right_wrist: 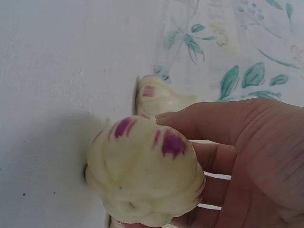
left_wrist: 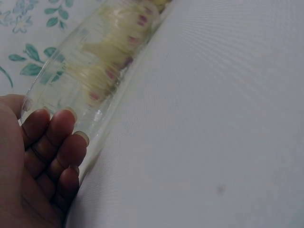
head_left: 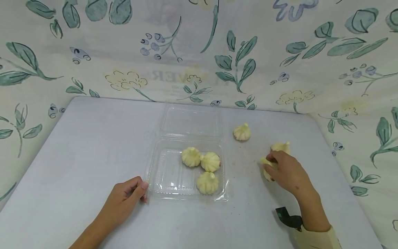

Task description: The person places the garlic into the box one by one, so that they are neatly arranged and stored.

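Observation:
A clear plastic clamshell container [head_left: 171, 173] lies with its lid [head_left: 191, 121] folded back, away from me. Three pale yellow garlic bulbs [head_left: 207, 183] sit in its right part. My left hand [head_left: 125, 195] pinches the container's near left rim between thumb and fingers. Over at the right, my right hand [head_left: 287, 171] grips a garlic bulb [right_wrist: 145, 171] between thumb and fingers. Purple marks show on that bulb's underside in the right wrist view. Just beyond the hand is another garlic bulb [head_left: 281, 147], partly hidden by it. One more garlic bulb [head_left: 242, 132] rests right of the lid.
The white table [head_left: 93, 145] carries everything. A floral cloth [head_left: 186, 52] hangs behind its far edge and along the sides. A black strap [head_left: 289, 218] sticks out from the right wrist near a pale sleeve [head_left: 318, 238].

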A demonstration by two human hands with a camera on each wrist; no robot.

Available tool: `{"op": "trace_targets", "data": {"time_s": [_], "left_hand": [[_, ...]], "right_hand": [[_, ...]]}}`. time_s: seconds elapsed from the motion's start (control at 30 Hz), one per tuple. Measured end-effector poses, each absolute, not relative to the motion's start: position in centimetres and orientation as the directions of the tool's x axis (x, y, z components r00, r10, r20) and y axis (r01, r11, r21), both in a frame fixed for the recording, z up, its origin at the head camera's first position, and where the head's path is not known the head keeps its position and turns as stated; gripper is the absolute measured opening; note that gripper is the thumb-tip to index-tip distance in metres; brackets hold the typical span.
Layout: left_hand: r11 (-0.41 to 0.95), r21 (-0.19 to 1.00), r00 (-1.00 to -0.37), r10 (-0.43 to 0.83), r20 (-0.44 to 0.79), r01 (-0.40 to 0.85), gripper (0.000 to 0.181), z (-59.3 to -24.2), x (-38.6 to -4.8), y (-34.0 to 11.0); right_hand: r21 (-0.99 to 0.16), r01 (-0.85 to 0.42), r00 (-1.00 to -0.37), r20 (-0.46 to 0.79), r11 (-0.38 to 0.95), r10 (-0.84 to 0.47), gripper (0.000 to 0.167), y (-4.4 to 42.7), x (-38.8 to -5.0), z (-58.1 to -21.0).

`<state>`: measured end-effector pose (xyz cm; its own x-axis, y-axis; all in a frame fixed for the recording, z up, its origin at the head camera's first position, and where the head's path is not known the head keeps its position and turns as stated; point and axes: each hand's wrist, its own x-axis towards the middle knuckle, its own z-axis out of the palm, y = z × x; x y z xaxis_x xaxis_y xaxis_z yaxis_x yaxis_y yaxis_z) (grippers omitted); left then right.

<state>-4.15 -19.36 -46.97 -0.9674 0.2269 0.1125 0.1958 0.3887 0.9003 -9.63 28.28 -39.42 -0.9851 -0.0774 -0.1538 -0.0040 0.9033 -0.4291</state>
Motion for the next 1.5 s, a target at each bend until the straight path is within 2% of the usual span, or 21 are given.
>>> {"op": "trace_targets", "data": {"time_s": [0.27, 0.73, 0.87, 1.1, 1.5], "left_hand": [[0.382, 0.901, -0.965, 0.228, 0.126, 0.208, 0.035, -46.9, -4.2, -19.5], [0.323, 0.914, -0.95, 0.268, 0.16, 0.245, 0.033, -46.9, -4.8, -19.4], [0.313, 0.917, -0.949, 0.271, 0.161, 0.245, 0.033, -47.1, -4.9, -19.4], [0.297, 0.924, -0.95, 0.268, 0.163, 0.242, 0.033, -47.2, -4.6, -19.4], [0.301, 0.92, -0.951, 0.252, 0.178, 0.252, 0.035, -47.3, -4.2, -19.5]], "right_hand": [[-0.411, -0.05, -0.992, -0.082, 0.91, -0.091, 0.019, 28.0, -9.7, -39.0], [-0.552, -0.209, -0.973, 0.199, 0.808, -0.116, 0.016, 25.4, -8.0, -37.1], [-0.579, -0.299, -0.944, 0.296, 0.759, -0.147, 0.02, 23.8, -7.9, -36.0], [-0.595, -0.482, -0.871, 0.403, 0.643, -0.28, 0.027, 20.1, -8.7, -34.9], [-0.596, -0.657, -0.751, 0.47, 0.461, -0.464, 0.025, 13.2, -9.6, -36.7]]}}
